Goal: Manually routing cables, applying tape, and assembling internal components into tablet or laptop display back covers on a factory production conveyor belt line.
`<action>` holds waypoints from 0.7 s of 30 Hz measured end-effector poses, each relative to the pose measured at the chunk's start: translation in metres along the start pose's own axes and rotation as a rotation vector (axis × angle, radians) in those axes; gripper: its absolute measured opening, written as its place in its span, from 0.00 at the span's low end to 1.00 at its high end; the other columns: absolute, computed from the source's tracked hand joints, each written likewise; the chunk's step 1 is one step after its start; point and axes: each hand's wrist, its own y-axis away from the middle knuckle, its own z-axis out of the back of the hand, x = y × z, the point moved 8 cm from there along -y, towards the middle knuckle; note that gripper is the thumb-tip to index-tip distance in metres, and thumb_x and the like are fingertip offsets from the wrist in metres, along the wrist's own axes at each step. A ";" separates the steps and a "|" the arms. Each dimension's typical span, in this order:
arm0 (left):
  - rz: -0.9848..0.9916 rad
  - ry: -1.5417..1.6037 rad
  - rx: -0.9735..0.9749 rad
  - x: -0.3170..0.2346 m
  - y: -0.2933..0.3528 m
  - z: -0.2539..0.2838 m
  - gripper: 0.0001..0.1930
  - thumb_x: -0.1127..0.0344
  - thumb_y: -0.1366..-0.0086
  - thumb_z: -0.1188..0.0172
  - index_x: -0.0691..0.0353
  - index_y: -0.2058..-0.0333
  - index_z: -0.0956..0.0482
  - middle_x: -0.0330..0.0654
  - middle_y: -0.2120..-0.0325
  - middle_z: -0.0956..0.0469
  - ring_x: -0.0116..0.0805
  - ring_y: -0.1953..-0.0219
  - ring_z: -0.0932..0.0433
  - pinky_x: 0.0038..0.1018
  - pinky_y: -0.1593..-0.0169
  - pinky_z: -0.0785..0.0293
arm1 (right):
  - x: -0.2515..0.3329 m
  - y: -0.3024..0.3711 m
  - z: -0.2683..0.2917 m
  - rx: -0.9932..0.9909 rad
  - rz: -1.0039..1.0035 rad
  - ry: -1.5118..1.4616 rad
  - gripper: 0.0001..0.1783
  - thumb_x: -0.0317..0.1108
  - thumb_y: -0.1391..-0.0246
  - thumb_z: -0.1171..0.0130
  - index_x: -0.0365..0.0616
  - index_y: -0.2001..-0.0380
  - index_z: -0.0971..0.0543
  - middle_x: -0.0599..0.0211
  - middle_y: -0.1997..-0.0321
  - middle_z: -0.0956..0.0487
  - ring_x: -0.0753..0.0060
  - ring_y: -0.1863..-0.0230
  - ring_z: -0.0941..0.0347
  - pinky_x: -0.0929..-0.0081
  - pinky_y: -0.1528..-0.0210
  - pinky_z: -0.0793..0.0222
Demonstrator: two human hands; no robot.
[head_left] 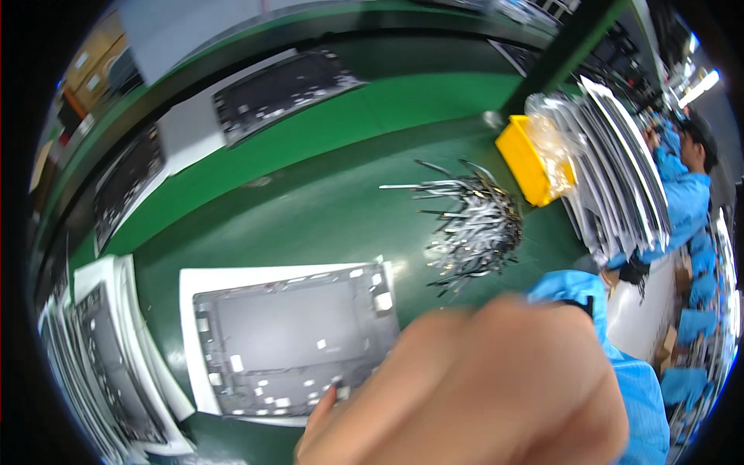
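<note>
My right hand [473,387] fills the lower middle of the view, very close to the camera and blurred, with a blue sleeve [620,364] behind it. One fingertip reaches the near right corner of a grey metal panel [287,333] that lies flat on a white sheet [190,333] on the green table [325,209]. The back of the hand hides its other fingers, so any grip is hidden. A loose pile of thin grey strips [473,225] lies just beyond the hand. My left hand is out of view.
A yellow bin [523,159] with a clear plastic bag stands behind the strips. Stacked panels lean at the right [620,163] and lie at the left [101,364]. More panels [283,85] ride the far belt. A person in blue [690,186] works at the right.
</note>
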 end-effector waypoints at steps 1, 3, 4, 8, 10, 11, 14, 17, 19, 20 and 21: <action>-0.045 -0.003 -0.005 -0.002 0.001 0.007 0.10 0.73 0.29 0.44 0.75 0.56 0.19 0.49 0.60 0.17 0.34 0.67 0.23 0.31 0.59 0.25 | -0.001 0.010 0.008 -0.213 -0.163 -0.510 0.19 0.12 0.50 0.44 0.13 0.53 0.21 0.27 0.55 0.18 0.39 0.59 0.18 0.46 0.52 0.20; -0.136 -0.041 -0.018 -0.010 0.005 0.023 0.10 0.74 0.30 0.44 0.75 0.56 0.19 0.50 0.60 0.17 0.35 0.68 0.23 0.32 0.59 0.25 | 0.002 0.042 0.024 -0.378 -0.543 -0.298 0.14 0.09 0.51 0.49 0.19 0.63 0.16 0.31 0.61 0.16 0.42 0.58 0.16 0.56 0.56 0.18; -0.183 -0.042 -0.016 -0.016 0.005 0.032 0.10 0.74 0.30 0.44 0.75 0.56 0.19 0.50 0.60 0.16 0.36 0.68 0.23 0.32 0.59 0.24 | 0.012 0.059 0.031 -0.465 -0.572 -0.140 0.14 0.09 0.51 0.50 0.22 0.66 0.16 0.34 0.62 0.15 0.43 0.60 0.15 0.57 0.57 0.18; -0.158 -0.064 -0.018 0.004 -0.005 0.040 0.10 0.74 0.30 0.44 0.75 0.56 0.20 0.50 0.59 0.17 0.36 0.67 0.23 0.33 0.59 0.24 | 0.013 0.148 0.047 -0.820 -0.778 0.246 0.15 0.15 0.57 0.53 0.27 0.69 0.17 0.49 0.66 0.15 0.61 0.63 0.16 0.69 0.56 0.21; -0.162 -0.030 -0.005 0.002 -0.013 0.040 0.10 0.74 0.30 0.44 0.75 0.56 0.20 0.50 0.59 0.17 0.36 0.66 0.23 0.33 0.59 0.24 | 0.028 0.180 0.047 -0.907 -0.821 0.337 0.15 0.14 0.56 0.53 0.27 0.69 0.17 0.50 0.66 0.15 0.62 0.64 0.16 0.70 0.57 0.21; -0.166 -0.017 0.008 0.003 -0.019 0.040 0.10 0.74 0.30 0.44 0.74 0.55 0.20 0.50 0.59 0.17 0.37 0.66 0.23 0.33 0.58 0.24 | 0.031 0.199 0.047 -0.991 -0.871 0.418 0.14 0.14 0.55 0.54 0.27 0.69 0.18 0.51 0.66 0.15 0.64 0.65 0.17 0.72 0.59 0.21; -0.134 0.047 0.029 0.013 -0.030 0.028 0.10 0.73 0.30 0.44 0.74 0.55 0.20 0.50 0.58 0.18 0.37 0.65 0.23 0.34 0.58 0.24 | 0.038 0.238 0.044 -1.126 -0.913 0.477 0.14 0.13 0.53 0.54 0.27 0.69 0.18 0.52 0.67 0.15 0.65 0.66 0.17 0.73 0.60 0.22; -0.061 0.095 0.077 0.025 -0.035 0.022 0.11 0.73 0.30 0.44 0.74 0.54 0.20 0.50 0.57 0.18 0.37 0.64 0.23 0.34 0.57 0.24 | 0.046 0.260 0.044 -1.181 -1.000 0.552 0.15 0.13 0.52 0.55 0.28 0.69 0.18 0.53 0.67 0.15 0.66 0.67 0.17 0.74 0.61 0.22; -0.009 0.140 0.071 0.030 -0.032 0.014 0.11 0.73 0.30 0.44 0.74 0.54 0.21 0.50 0.56 0.18 0.37 0.63 0.23 0.34 0.57 0.23 | 0.041 0.268 0.052 -1.185 -1.014 0.572 0.14 0.14 0.50 0.55 0.28 0.68 0.18 0.54 0.67 0.15 0.68 0.67 0.17 0.75 0.61 0.22; 0.016 0.164 0.065 0.031 -0.030 0.012 0.11 0.73 0.30 0.44 0.73 0.53 0.21 0.50 0.56 0.18 0.37 0.63 0.23 0.35 0.56 0.23 | 0.046 0.271 0.052 -1.184 -1.038 0.599 0.14 0.14 0.50 0.54 0.28 0.68 0.18 0.54 0.67 0.15 0.68 0.67 0.17 0.75 0.61 0.22; 0.026 0.182 0.055 0.033 -0.030 0.009 0.11 0.73 0.30 0.44 0.73 0.53 0.21 0.51 0.56 0.18 0.37 0.62 0.23 0.35 0.56 0.23 | 0.045 0.274 0.054 -1.186 -1.045 0.622 0.14 0.14 0.50 0.54 0.28 0.68 0.18 0.55 0.67 0.15 0.69 0.68 0.18 0.74 0.61 0.22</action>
